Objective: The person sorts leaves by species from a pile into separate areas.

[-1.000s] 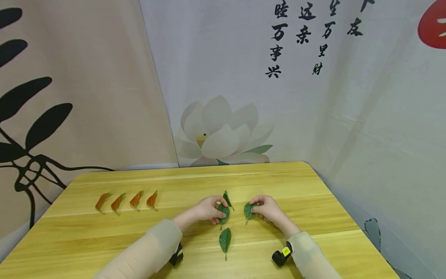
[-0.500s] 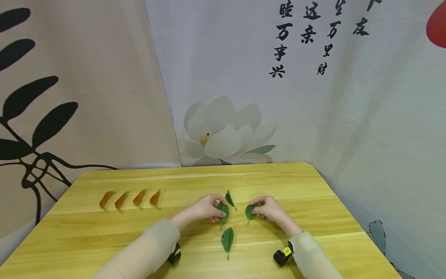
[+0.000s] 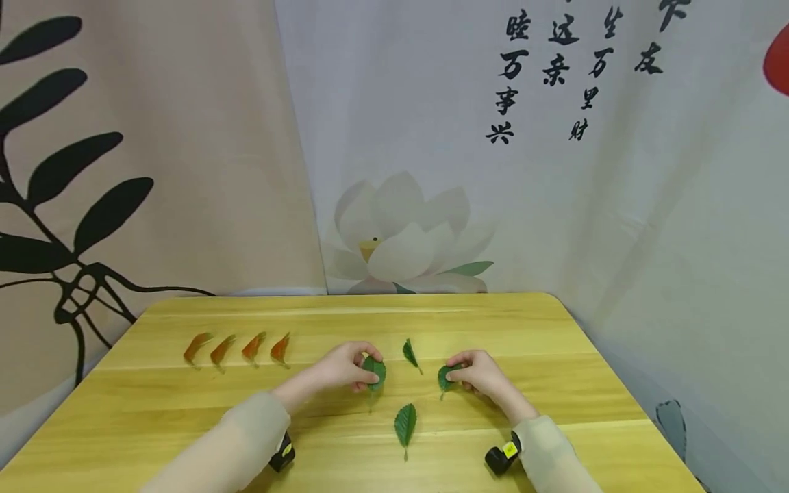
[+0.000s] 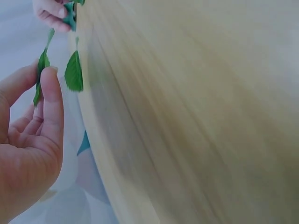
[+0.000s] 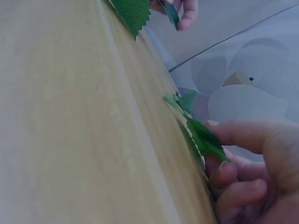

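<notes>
A green leaf with a toothed edge [image 3: 374, 372] is pinched between the thumb and fingers of my left hand [image 3: 346, 366], its stem pointing toward me. In the left wrist view that leaf [image 4: 42, 67] appears nearly edge-on. My right hand [image 3: 483, 375] pinches a second green leaf [image 3: 445, 378] by its right side; the right wrist view has this leaf [image 5: 204, 139] close over the wood. Between the hands, farther back, lies a narrow, folded-looking green leaf [image 3: 410, 354]. Nearer to me another green leaf [image 3: 405, 424] lies flat, stem toward me.
On the left of the wooden table [image 3: 185, 424], several orange-red leaves [image 3: 253, 347] lie in a row. Behind the table's far edge hangs a printed cloth backdrop [image 3: 419, 137]. Each wrist wears a black camera [image 3: 502, 457].
My left hand has moved left with its leaf, away from the narrow green leaf. The right hand keeps its leaf almost in place. The head view has shifted slightly left.
</notes>
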{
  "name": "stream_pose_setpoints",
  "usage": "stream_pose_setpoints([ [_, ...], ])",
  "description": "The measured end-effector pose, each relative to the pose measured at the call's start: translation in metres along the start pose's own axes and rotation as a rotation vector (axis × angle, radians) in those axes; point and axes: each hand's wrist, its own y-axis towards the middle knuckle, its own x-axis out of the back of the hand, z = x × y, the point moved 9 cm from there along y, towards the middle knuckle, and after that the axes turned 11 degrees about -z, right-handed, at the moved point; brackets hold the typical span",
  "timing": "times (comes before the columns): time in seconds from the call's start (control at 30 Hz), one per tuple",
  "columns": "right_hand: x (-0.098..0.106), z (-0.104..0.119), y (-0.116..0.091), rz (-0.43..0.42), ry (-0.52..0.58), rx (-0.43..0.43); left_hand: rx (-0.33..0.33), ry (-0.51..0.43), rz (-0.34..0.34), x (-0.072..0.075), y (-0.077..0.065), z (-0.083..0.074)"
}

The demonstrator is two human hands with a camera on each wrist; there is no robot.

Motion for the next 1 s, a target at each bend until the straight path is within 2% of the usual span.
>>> stream_pose_setpoints([
  [0.17,0.0,-0.002,0.0,-0.015,-0.003,-0.002,-0.001,-0.012,-0.007,0.019,-0.017,0.008],
  [0.5,-0.001,-0.002,0.0,-0.011,0.013,0.002,0.025,-0.022,-0.003,0.055,-0.061,0.026],
  [0.7,0.001,-0.004,0.0,-0.016,0.029,-0.016,0.021,-0.043,0.015,0.07,-0.076,0.038],
  [1.0,0.001,-0.002,0.0,-0.013,0.04,-0.027,0.042,-0.025,-0.001,0.093,-0.093,0.059],
])
